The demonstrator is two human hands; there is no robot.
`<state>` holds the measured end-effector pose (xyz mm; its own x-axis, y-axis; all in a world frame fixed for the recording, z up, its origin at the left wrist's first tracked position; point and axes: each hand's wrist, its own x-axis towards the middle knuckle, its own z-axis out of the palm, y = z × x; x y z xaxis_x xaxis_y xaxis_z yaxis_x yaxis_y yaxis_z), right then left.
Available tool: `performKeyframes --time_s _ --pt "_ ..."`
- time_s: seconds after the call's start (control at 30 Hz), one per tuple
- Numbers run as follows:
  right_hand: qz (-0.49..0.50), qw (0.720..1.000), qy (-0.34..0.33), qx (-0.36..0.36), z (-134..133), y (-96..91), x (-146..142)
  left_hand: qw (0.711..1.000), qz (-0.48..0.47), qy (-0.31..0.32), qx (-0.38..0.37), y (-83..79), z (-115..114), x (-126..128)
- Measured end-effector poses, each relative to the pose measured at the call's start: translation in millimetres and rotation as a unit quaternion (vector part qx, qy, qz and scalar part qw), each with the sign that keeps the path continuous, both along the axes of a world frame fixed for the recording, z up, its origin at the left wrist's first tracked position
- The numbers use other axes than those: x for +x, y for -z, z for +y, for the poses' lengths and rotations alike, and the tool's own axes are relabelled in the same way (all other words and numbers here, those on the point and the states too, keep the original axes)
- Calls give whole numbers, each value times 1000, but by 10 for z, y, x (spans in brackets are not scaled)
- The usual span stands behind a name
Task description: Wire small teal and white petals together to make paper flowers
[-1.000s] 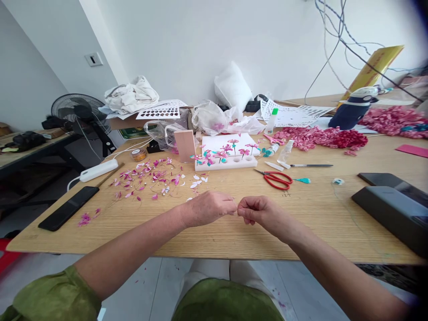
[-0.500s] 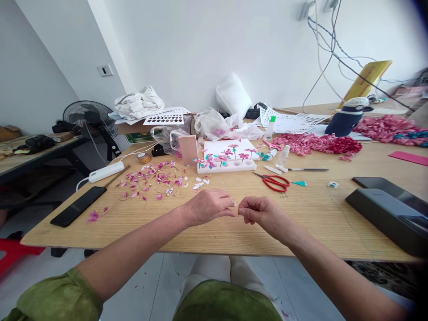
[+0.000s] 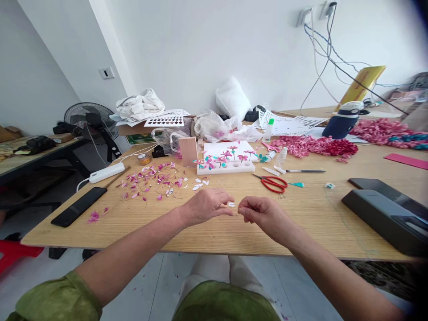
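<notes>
Over the front middle of the table, my left hand (image 3: 203,207) is open, thumb and fingers apart. By its fingertips is a small white petal (image 3: 231,204); whether the fingers touch it, I cannot tell. My right hand (image 3: 259,211) is closed in a pinch just to the right, with a thin wire-like strand at its tips, too fine to name surely. Beyond the hands, pink and teal flowers (image 3: 220,160) on stems stand in a white foam holder (image 3: 230,169). Loose white petals (image 3: 198,183) and scattered pink petals (image 3: 160,177) lie to the left.
Red-handled scissors (image 3: 272,183) lie right of centre, near a brush (image 3: 306,171) and a clear bottle (image 3: 281,157). A black phone (image 3: 80,207) is at left, a grey device (image 3: 381,218) at right. Pink bundles (image 3: 310,144) and a dark blue bottle (image 3: 341,122) stand farther back.
My left thumb and fingers have spread a little apart, and the white petal by them now shows more. My right hand keeps its pinch. The view has shifted slightly.
</notes>
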<state>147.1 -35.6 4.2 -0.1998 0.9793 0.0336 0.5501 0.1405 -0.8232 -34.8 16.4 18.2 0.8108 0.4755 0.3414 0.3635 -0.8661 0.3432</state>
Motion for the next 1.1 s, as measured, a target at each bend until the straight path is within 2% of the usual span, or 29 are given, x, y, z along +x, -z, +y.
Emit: performKeyframes --time_s 0.1,0.17,0.33,0.4,0.5,0.63,0.7,0.77,0.8,0.87,1.1 --pt "-66 995 18 67 -57 -49 -17 986 -64 -52 -148 7 -26 1" --pt "-97 990 21 102 -86 -75 -40 969 -82 -61 -226 16 -59 30" --pt "-148 977 32 151 -95 -77 -86 956 -109 -83 -260 50 -114 138" --pt "-156 974 36 158 -88 -64 -88 936 -142 -95 -308 73 -124 169" --pt "-158 974 39 158 -88 -44 -79 878 -216 -106 -413 120 -158 200" --pt "-156 974 35 160 -107 -23 -72 769 -311 -120 -545 183 -243 226" --pt "-160 972 28 171 -117 -14 -70 714 -334 -105 -606 205 -275 226" --pt "-161 970 18 182 -123 -3 -65 681 -334 -78 -647 216 -289 217" --pt "-160 969 14 188 -126 4 -62 677 -326 -67 -657 217 -291 210" --pt "-164 966 7 198 -131 19 -53 689 -296 -56 -660 210 -291 199" --pt "-239 948 -7 211 -175 64 -36 810 -199 -81 -546 139 -276 206"
